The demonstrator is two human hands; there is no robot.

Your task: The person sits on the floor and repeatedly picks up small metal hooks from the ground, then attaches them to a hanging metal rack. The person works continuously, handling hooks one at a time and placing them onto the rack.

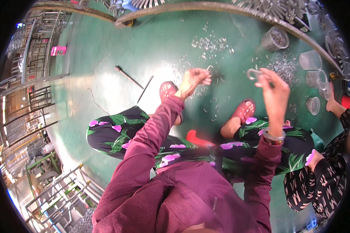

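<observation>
My left hand is raised above the floor, its fingertips pinched on a small bent metal hook. Across from it, my right hand grips a larger curved metal piece shaped like a U, between thumb and fingers. A scattered heap of small bent metal pieces lies on the green floor beyond my hands. More loose pieces are strewn between my feet. A denser pile of metal pieces sits just behind my right hand.
A bucket of metal parts and several plastic tubs, one being a clear tub, stand at the right. A T-shaped tool lies on the floor at left. A curved metal rail spans the far side. Another person's patterned sleeve is close at right.
</observation>
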